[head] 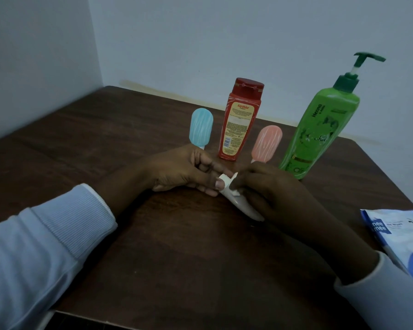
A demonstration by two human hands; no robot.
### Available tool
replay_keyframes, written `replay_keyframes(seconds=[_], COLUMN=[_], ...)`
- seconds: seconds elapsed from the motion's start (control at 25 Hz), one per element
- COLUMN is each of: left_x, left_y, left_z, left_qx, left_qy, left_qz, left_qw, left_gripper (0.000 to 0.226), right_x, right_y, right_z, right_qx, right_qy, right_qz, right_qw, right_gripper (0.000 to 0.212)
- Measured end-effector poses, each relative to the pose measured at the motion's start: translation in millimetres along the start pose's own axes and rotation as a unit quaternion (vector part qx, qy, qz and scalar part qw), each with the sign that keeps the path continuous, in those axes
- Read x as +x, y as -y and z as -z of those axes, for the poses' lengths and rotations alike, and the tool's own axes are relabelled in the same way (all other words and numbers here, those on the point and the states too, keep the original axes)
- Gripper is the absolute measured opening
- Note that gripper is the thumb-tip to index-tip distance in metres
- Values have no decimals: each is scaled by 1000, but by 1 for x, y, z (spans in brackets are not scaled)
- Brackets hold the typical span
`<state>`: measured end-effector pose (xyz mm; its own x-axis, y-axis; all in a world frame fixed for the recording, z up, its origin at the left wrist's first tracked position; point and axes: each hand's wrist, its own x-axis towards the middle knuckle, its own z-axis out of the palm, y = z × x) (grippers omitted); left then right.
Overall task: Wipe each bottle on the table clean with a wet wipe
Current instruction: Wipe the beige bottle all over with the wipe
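A small white bottle [244,207] lies tilted low over the brown table [153,246] at the centre. My left hand [188,171] pinches its upper end. My right hand [274,194] is wrapped over its body, pressing a bit of white wet wipe [235,189] against it; most of the wipe is hidden under the fingers. Behind the hands stand a blue bottle [201,126], a red bottle [240,120], a pink bottle [267,143] and a tall green pump bottle [320,129].
A blue and white pack of wet wipes [398,236] lies at the table's right edge. Pale walls close the table in at the back and on the left. The table's front edge runs just below my sleeves.
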<state>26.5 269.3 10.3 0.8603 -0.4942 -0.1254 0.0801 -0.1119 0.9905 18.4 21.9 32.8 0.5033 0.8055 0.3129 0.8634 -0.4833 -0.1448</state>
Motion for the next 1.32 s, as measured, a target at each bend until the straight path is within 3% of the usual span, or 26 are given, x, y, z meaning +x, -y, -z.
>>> replay_keyframes(seconds=[0.16,0.36,0.44,0.6,0.88,1.04,1.24,1.32], left_x=[1,1,2,2,3,3,2,2], left_y=[1,1,1,0,-2,-3,-3,-4], left_z=[3,1,2,2,1,0,-1,-1], left_qx=[8,14,16,28,17,29,25,25], left_qy=[-8,-3,7,-1,0,-11,-19,-24], left_qz=[-7,-23,-27,-19,-21,-11,-4,0], left_qw=[1000,1000,999,999,1000,999,999,999], left_gripper=[43,43,43,44,42,43,43,42], right_x=[-18,-7,4,-14,3,-15,-31,-30], right_y=[-9,0,-5,-16,-8,-16,-21,-21], right_z=[16,4,-5,14,2,26,50,46], right_qx=[49,0,-19,48,14,50,112,136], right_qy=[13,-13,-28,-25,-18,39,189,87], right_qz=[-61,10,-7,-61,-10,-48,-49,-49], right_qw=[997,1000,999,997,1000,997,974,986], right_gripper=[16,20,21,15,26,25,15,9])
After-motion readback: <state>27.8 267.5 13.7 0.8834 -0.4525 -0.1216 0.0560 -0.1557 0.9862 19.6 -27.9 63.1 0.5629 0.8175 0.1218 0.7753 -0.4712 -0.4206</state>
